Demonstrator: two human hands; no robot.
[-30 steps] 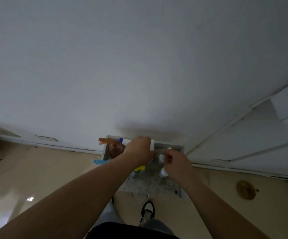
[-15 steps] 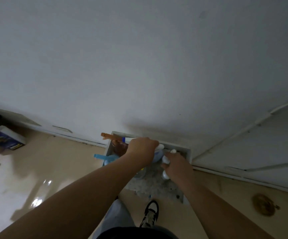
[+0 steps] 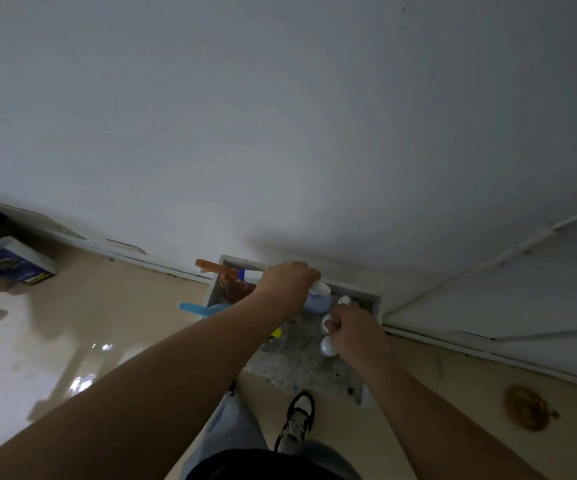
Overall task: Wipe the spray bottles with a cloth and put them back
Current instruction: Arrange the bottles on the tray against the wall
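— How do the hands stand?

— The left hand (image 3: 289, 282) is curled over the trigger head of a white-and-blue spray bottle (image 3: 318, 301). The bottle is at the back of the grey box (image 3: 301, 368), close to the wall; whether it rests on the bottom or hangs just clear cannot be told. The right hand (image 3: 354, 329) is a fist just beside it, with white lumps showing around the fingers. That is probably the bunched cloth (image 3: 327, 323), though the view is too dim to be sure.

— What can go wrong from there?

— The grip sits on the trigger. A squeeze while the person moves the bottle could fire a shot leftward, where the nozzle points.

— At what?

— At an orange-triggered bottle (image 3: 211, 265) right beside the nozzle tip. A light-blue sprayer (image 3: 190, 308) also juts over the box's left edge. A sideways swing could hook either one and tip it out.

— Anything lower down?

— A small yellow-capped container (image 3: 275, 336) sits half hidden under the left forearm, so the arm could knock it unseen. The floor (image 3: 72, 341) shines as if wet, and the person's shoe (image 3: 297, 417) is near the box, so a dropped bottle could roll underfoot.
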